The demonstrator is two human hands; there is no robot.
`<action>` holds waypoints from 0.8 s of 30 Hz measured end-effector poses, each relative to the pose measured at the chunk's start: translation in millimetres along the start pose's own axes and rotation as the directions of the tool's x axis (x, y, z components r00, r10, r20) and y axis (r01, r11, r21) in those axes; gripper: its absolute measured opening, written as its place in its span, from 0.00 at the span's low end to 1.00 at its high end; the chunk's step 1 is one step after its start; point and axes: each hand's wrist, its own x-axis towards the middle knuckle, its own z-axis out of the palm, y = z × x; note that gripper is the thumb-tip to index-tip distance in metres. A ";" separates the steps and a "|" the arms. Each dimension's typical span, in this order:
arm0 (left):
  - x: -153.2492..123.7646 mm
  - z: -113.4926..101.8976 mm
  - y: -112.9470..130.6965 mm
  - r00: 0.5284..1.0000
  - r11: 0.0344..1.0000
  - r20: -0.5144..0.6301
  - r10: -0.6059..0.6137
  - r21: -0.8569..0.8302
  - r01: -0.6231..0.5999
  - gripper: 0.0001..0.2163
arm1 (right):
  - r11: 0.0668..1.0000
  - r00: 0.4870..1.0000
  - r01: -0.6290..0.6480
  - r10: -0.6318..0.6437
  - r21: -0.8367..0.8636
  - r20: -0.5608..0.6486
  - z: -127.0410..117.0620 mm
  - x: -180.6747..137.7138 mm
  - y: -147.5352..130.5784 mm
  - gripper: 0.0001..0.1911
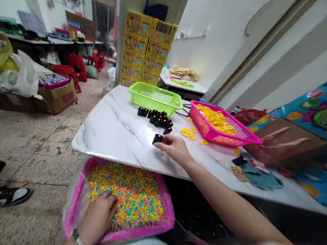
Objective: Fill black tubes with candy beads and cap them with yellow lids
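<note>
My right hand [173, 147] reaches over the white marble table [115, 130] and pinches a small black cap [157, 139] at its fingertips. Several more black caps [157, 118] stand in a cluster just beyond. My left hand [98, 216], with a bead bracelet at the wrist, rests curled in a pink tray [78, 194] full of small multicoloured beads [129, 194] on my lap; whether it holds beads is hidden.
A green basket [154, 96] sits at the table's far side. A pink basket [224, 138] of yellow rings stands to the right, with loose yellow rings [189, 133] beside it. Yellow boxes [145, 47] are stacked behind. A person's shoe [6, 195] is on the floor at left.
</note>
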 end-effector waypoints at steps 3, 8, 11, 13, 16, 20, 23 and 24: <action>3.4 0.5 -0.8 1.000 1.000 -0.020 0.007 0.023 -0.007 0.10 | 0.991 0.991 -0.078 0.066 -0.107 -0.113 0.6 36.9 -4.1 0.15; 2.3 -3.2 -3.3 0.999 0.999 -0.022 0.026 0.042 -0.025 0.11 | 0.978 0.974 -0.149 0.120 -0.145 -0.191 2.5 62.5 -4.3 0.12; 0.3 -4.7 -5.5 0.998 0.998 -0.031 0.051 0.049 -0.050 0.13 | 0.981 0.977 -0.130 0.103 -0.141 -0.186 6.5 59.8 5.0 0.13; 0.0 -2.4 -9.1 0.997 0.998 -0.044 0.057 0.037 -0.055 0.12 | 0.985 0.981 -0.103 0.078 -0.136 -0.175 9.2 59.6 11.5 0.13; 1.5 3.6 -15.8 0.994 0.998 -0.083 0.070 0.002 -0.070 0.12 | 0.989 0.985 -0.067 0.045 -0.131 -0.165 11.9 67.6 16.0 0.13; 6.0 -9.2 -11.1 0.915 0.972 -0.329 0.233 0.037 -0.234 0.13 | 0.993 0.986 -0.013 -0.007 -0.121 -0.169 8.7 79.6 14.3 0.13; 9.6 -47.2 15.2 0.816 0.912 -0.423 0.393 0.066 -0.405 0.12 | 0.994 0.987 0.016 -0.033 -0.111 -0.154 0.5 72.1 18.4 0.13; 13.7 -62.7 28.2 0.806 0.899 -0.417 0.420 0.070 -0.432 0.13 | 0.993 0.988 0.009 -0.027 -0.114 -0.155 -2.5 66.9 21.9 0.14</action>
